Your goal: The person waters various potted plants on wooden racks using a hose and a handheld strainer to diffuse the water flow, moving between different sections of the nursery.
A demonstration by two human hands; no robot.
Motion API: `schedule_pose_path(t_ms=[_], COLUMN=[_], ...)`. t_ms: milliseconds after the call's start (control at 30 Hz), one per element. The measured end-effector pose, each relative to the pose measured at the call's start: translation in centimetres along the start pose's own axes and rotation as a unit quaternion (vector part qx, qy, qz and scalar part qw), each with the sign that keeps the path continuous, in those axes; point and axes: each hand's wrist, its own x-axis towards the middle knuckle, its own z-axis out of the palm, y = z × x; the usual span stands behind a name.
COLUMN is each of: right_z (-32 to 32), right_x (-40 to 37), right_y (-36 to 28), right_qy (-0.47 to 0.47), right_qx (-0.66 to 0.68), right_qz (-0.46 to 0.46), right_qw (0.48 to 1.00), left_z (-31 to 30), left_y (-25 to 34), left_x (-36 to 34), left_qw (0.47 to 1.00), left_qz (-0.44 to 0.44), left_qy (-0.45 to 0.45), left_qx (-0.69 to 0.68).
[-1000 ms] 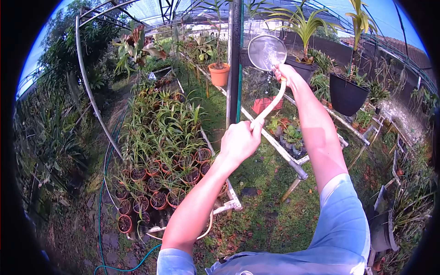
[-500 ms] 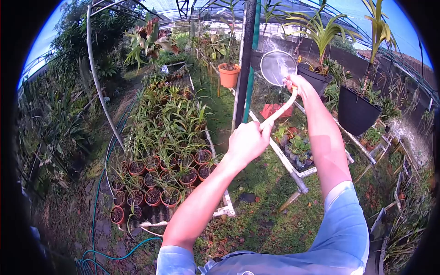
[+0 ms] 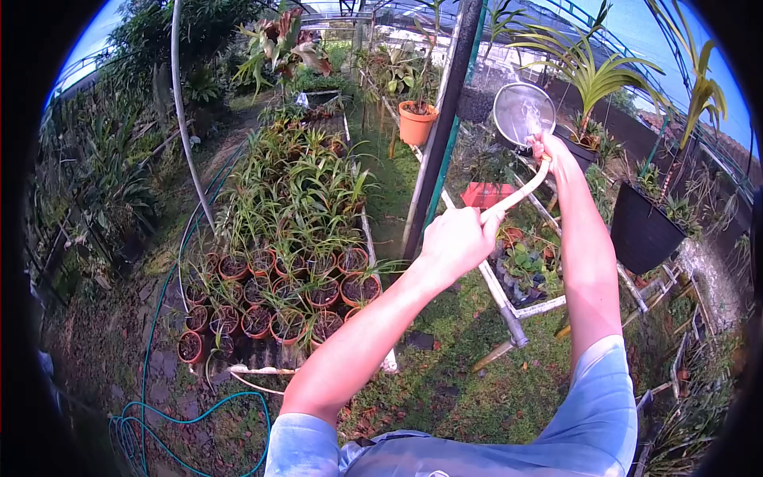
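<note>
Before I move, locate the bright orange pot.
In the head view, the orange pot is upper middle, just left of the black post, above the left hand.

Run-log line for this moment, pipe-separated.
left hand: grips pale hose | right hand: holds hose end by round disc | whitish spray: at disc | nearby: orange pot

Bright sunlight falls across patchy green-and-brown mossy ground. A slim grey metal pole bows upward at left before dark leafy trees; a thick black upright post leans near centre. A dark low wall runs along the right, beneath blue sky.
</note>
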Motion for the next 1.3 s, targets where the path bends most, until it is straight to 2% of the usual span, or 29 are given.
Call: schedule_pose_path(t_ms=[300, 467, 700, 967, 1100, 1167, 1300], right_z=[0.0, 0.9, 1.2, 1.3, -1.9, -2.6, -3.3], right_x=[-2.9, -3.5, -5.6, -9.3, -10.1, -11.3, -13.5], right_y=[-1.2, -0.5, -0.1, -1.1, -1.7, -1.8, -1.7], right_qy=[0.040, 0.036, -0.018, 0.080, 0.094, 0.144, 0.197], right_qx=[0.004, 0.002, -0.007, -0.045, -0.013, -0.039, 0.005], right_qz=[-0.027, -0.017, 0.026, -0.024, -0.013, -0.022, 0.005], right_qw=[0.999, 0.999, 0.999, 0.995, 0.995, 0.989, 0.980], left_z=[-0.7, -1.4, -2.2, -2.0, -1.8, -1.7, -2.9], left_y=[-0.3, -1.4, -1.6, -1.8, -1.3, -1.2, -0.6], left_x=[-0.4, -0.9, -2.2, -2.6, -2.8, -2.8, -3.1], left_qw=[0.999, 0.999, 0.998, 0.995, 0.991, 0.989, 0.990], left_qz=[0.016, 0.012, 0.037, 0.066, 0.086, 0.088, 0.084], left_qy=[-0.032, -0.027, -0.041, -0.038, -0.026, -0.029, -0.084], left_qx=[-0.016, -0.017, -0.027, -0.072, -0.101, -0.112, -0.077])
